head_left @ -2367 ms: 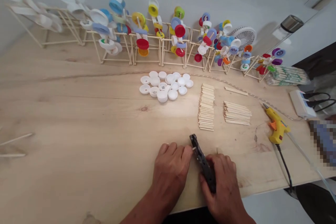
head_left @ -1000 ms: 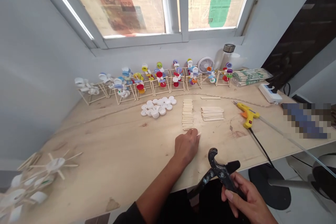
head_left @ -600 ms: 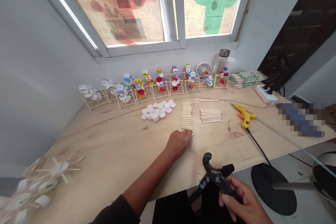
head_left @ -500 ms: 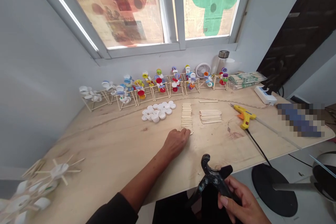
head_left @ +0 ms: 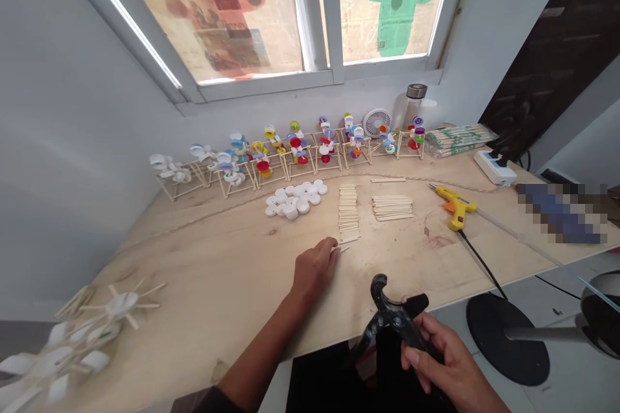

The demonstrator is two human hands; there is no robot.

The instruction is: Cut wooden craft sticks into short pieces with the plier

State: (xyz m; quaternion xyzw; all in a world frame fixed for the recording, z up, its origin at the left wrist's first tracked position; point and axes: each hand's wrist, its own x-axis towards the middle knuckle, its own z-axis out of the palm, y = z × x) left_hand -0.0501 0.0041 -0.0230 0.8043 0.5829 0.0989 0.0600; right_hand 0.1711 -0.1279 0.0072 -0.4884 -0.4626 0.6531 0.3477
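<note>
My left hand point(head_left: 314, 268) rests on the plywood table point(head_left: 213, 271) with its fingers closed on a short wooden stick point(head_left: 340, 249), just below a neat row of cut sticks point(head_left: 349, 213). My right hand point(head_left: 443, 368) is held off the table's front edge and grips black cutting pliers point(head_left: 393, 319), jaws pointing up. A second pile of longer sticks point(head_left: 392, 207) lies to the right, and a cluster of white bottle caps point(head_left: 294, 199) lies to the left.
Several stick-and-cap windmill models point(head_left: 295, 148) line the back wall under the window. A yellow glue gun point(head_left: 455, 205) with a black cord, a power strip point(head_left: 495, 168), a small fan point(head_left: 378, 121) and a bag of sticks point(head_left: 460, 139) sit at the right. A white-cap wheel point(head_left: 121, 303) lies at the left.
My head rose from a close look at the table. My left hand went to the stick row and has drawn back with a stick; my right hand lifted the pliers off the table.
</note>
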